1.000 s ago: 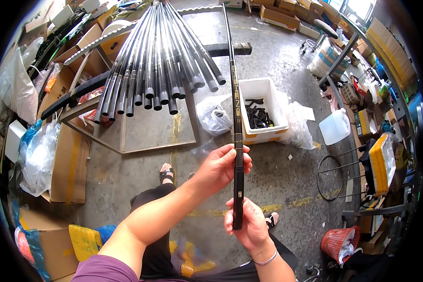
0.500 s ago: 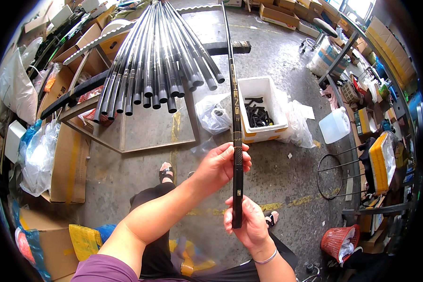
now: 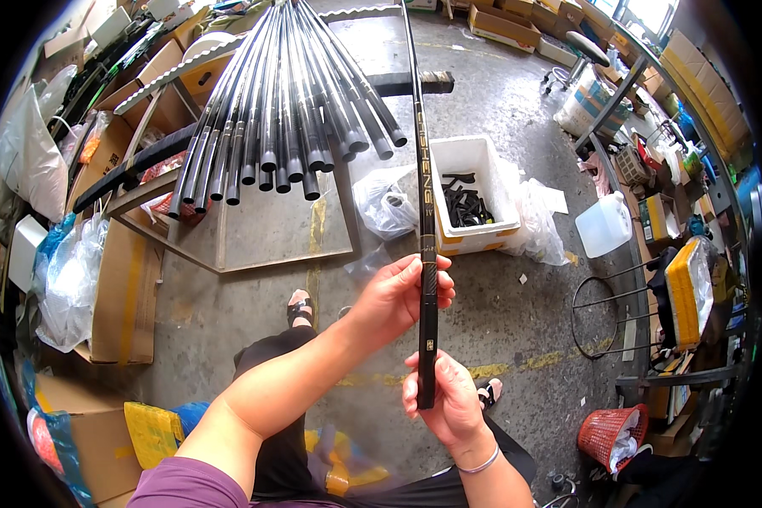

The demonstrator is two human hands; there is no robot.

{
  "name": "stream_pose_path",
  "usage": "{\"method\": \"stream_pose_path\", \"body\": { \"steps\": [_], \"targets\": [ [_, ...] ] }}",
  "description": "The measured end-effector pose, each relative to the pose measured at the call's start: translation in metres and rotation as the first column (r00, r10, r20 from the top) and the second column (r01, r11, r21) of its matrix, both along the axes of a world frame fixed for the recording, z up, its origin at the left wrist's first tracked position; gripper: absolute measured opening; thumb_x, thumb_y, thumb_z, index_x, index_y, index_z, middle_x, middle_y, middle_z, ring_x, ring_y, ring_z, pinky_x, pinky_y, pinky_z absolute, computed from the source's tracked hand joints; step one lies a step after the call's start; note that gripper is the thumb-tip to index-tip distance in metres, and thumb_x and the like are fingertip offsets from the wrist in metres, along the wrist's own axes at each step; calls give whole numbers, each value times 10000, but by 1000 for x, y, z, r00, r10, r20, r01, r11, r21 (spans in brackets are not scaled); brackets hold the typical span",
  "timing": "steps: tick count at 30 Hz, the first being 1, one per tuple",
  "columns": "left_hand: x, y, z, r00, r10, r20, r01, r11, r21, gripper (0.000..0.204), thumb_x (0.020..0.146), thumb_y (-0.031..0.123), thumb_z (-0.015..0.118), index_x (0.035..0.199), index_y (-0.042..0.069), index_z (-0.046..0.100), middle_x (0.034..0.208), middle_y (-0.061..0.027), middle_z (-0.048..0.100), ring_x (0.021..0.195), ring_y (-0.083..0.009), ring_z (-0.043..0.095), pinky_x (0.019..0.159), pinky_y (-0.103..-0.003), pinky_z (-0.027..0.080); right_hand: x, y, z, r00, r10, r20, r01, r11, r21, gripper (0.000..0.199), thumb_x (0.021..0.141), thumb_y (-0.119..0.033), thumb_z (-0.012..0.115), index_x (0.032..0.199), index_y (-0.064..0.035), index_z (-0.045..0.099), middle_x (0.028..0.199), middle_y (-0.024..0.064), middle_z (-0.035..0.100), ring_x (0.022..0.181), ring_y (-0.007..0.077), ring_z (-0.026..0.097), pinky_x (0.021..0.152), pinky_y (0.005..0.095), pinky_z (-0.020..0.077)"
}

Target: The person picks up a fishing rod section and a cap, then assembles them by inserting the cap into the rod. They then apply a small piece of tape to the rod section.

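A long black fishing rod point(image 3: 426, 186) with gold lettering stands nearly upright in front of me, its thin end reaching the top of the view. My left hand point(image 3: 395, 292) is closed around the rod above its thick butt, thumb on the near side. Lower down, my right hand point(image 3: 447, 396) grips the butt end between thumb and fingers. To the left of the held rod, several similar black rods point(image 3: 267, 127) lie fanned out on a stand, thick ends toward me. Just behind the rod is a white foam box point(image 3: 501, 182) holding small black parts point(image 3: 464, 206).
Clear plastic bags point(image 3: 387, 203) lie beside the foam box. A white jug point(image 3: 603, 226), a black wire stool frame point(image 3: 593, 317) and a red basket point(image 3: 611, 438) stand on the right near loaded shelving. Cardboard boxes point(image 3: 127, 296) line the left. The stand's metal frame point(image 3: 288, 262) reaches toward my feet.
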State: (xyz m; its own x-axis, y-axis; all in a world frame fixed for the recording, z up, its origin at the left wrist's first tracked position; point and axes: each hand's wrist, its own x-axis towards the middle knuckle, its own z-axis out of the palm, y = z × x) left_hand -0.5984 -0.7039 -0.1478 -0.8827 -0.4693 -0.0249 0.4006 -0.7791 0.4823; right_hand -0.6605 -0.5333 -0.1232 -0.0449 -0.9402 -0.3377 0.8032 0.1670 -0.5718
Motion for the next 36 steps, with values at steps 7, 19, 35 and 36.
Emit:
{"method": "stream_pose_path", "body": {
  "steps": [7, 19, 35, 36],
  "targets": [
    [1, 0, 3, 999, -4, 34, 5, 1000, -28, 363, 928, 294, 532, 1145, 4, 539, 903, -91, 643, 864, -196, 610, 828, -350, 491, 0, -1, 0, 1000, -1, -15, 1, 1000, 1, 416, 933, -395, 497, 1093, -11, 512, 770, 88, 608, 645, 159, 579, 572, 268, 465],
    [-1, 1, 1, 999, 25, 40, -23, 999, -30, 378, 904, 300, 574, 1134, 3, 534, 879, -67, 633, 851, -170, 606, 818, -334, 500, 1, -1, 0, 1000, -8, -18, 8, 1000, 7, 407, 929, -400, 504, 1083, -23, 513, 764, 80, 603, 639, 144, 573, 565, 257, 460],
    [-1, 1, 0, 1000, 9, 18, -9, 1000, -17, 355, 891, 291, 592, 1095, 3, 557, 869, -57, 634, 839, -155, 598, 796, -324, 502, 1, -1, -3, 999, -13, 33, 13, 1000, -20, 400, 938, -380, 494, 1088, -9, 517, 774, 93, 613, 628, 147, 584, 549, 250, 470],
    [-1, 1, -1, 1000, 9, 22, -8, 1000, -17, 355, 890, 291, 594, 1095, 2, 558, 870, -57, 634, 837, -153, 598, 794, -324, 503, 1, 0, -3, 999, -13, 36, 14, 1000, -18, 401, 938, -380, 493, 1089, -10, 516, 775, 93, 612, 629, 147, 584, 549, 250, 470]
  ]
}}
